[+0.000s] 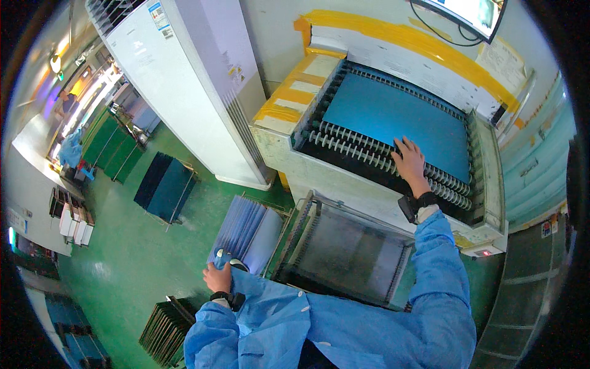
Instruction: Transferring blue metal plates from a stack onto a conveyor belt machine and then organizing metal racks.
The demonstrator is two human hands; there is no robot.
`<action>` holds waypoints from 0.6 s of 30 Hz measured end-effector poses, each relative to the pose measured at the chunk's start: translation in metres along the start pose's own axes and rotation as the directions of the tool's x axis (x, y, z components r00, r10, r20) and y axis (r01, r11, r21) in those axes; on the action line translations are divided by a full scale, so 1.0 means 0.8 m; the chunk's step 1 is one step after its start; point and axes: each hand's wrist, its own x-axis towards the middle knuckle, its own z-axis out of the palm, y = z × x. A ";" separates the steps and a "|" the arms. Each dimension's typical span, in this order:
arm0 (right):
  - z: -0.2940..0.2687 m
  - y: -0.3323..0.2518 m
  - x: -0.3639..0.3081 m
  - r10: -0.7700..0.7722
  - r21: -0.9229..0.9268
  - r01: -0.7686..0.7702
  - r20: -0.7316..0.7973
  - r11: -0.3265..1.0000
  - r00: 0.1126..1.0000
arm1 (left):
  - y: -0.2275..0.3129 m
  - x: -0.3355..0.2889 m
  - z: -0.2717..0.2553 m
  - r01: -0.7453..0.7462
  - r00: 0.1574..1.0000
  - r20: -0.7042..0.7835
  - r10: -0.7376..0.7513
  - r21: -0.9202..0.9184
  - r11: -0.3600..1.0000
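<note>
Blue panel (399, 117) lies flat on the rollers (350, 149); from my remote seat I see the right hand (410, 162), fingers splayed, at its near edge — guiding step, I judge. Left hand (218, 278) curled, grip unclear. Next move — light, level contact.

A broad, thin blue panel (393, 107), rectangular and straight-edged, lies flat within the open top of the roller machine (326, 176). Its smooth face shows a soft sheen, a lighter blue in places. The far long edge runs along the back wheels, and the near long edge lies beside the front rows of disc rollers (353, 149), roughly parallel to them
</note>
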 end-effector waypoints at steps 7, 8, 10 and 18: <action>-0.002 0.009 -0.005 -0.019 -0.001 0.019 -0.005 1.000 1.000 | -0.007 0.005 0.009 -0.010 1.000 -0.022 0.009 -0.018 1.000; -0.002 0.011 -0.006 -0.020 0.009 0.020 -0.010 1.000 1.000 | -0.009 0.007 0.012 -0.018 0.999 -0.029 0.018 -0.018 1.000; -0.005 0.012 -0.013 -0.025 0.030 0.025 -0.022 0.999 0.999 | -0.001 0.002 0.001 -0.021 1.000 -0.018 0.020 -0.036 0.999; -0.032 -0.051 -0.136 -0.206 0.508 0.214 -0.071 0.834 0.976 | -0.006 0.005 0.002 -0.023 0.999 -0.026 0.022 -0.045 0.999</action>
